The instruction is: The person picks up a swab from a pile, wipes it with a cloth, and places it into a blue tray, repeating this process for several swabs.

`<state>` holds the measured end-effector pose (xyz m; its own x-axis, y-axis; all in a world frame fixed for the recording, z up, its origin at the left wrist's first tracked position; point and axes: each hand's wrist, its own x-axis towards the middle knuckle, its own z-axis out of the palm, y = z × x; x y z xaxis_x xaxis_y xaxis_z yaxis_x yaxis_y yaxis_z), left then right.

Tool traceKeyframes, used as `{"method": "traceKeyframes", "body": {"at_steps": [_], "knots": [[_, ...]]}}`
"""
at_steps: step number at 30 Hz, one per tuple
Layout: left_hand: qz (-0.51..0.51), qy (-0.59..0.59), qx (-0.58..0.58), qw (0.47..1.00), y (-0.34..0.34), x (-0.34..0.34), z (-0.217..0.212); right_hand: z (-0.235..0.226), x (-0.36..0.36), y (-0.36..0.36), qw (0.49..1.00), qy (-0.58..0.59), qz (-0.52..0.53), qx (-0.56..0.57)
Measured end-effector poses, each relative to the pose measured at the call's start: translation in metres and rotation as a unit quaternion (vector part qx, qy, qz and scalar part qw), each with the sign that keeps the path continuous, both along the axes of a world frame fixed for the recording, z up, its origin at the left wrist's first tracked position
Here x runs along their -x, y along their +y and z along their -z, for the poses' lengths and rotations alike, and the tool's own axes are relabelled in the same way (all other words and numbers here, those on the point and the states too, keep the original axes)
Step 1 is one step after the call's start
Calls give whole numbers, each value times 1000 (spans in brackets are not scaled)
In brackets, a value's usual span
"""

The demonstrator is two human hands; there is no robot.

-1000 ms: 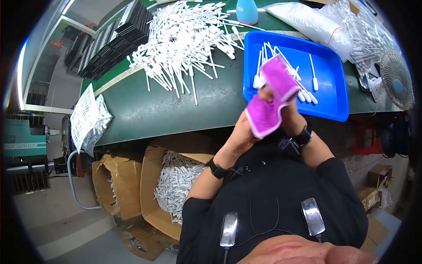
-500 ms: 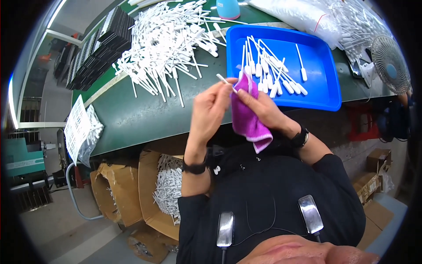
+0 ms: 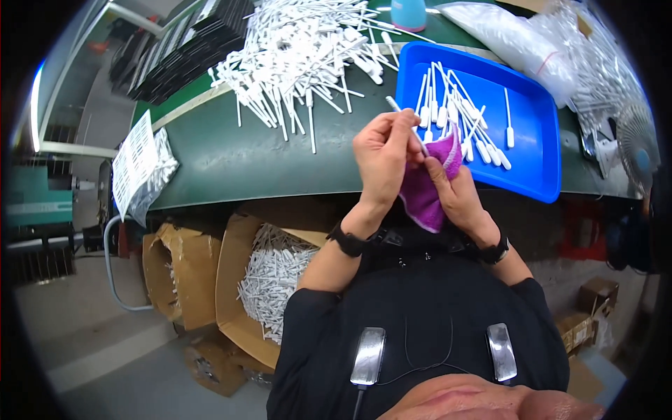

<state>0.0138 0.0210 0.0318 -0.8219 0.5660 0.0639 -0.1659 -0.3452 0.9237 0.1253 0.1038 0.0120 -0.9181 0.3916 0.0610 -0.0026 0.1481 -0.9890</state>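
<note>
My left hand pinches a slim white stick between thumb and fingers, its upper end poking out above the fingertips. The stick's lower end runs into a folded purple cloth, where I cannot see it. My right hand grips this cloth, thumb on top, close against the left fingers. Both hands are over the table's front edge. Just beyond them is a blue tray with several white sticks with thick, bulb-like ends in it; one lies apart on the right.
A big heap of similar white sticks covers the green table at far left, beside stacked black trays. Clear plastic bags and a small fan stand right. Below sits an open carton of sticks.
The whole view has shifted, so table and tray appear farther right. The cloth's upper part has dropped and folded over between my hands; both hands keep their hold.
</note>
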Motion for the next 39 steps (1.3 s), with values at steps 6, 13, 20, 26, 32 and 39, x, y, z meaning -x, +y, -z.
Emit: {"method": "traceKeyframes", "body": {"at_steps": [6,13,20,26,32,39], "knots": [[-53,-53,-16,997,9,55,23,3,-29,12,995,-96,-31,-3],[-137,394,419,807,5,97,23,-3,-33,32,954,21,35,297],[-169,439,613,635,-42,177,53,-23,-29,30,891,65,-19,449],[-134,400,568,707,-63,168,35,-22,-27,33,888,44,-42,455],[61,-84,21,994,-66,95,-2,-26,-14,33,883,60,-79,458],[53,-141,-2,989,-51,62,22,-24,0,26,875,77,-49,476]]}}
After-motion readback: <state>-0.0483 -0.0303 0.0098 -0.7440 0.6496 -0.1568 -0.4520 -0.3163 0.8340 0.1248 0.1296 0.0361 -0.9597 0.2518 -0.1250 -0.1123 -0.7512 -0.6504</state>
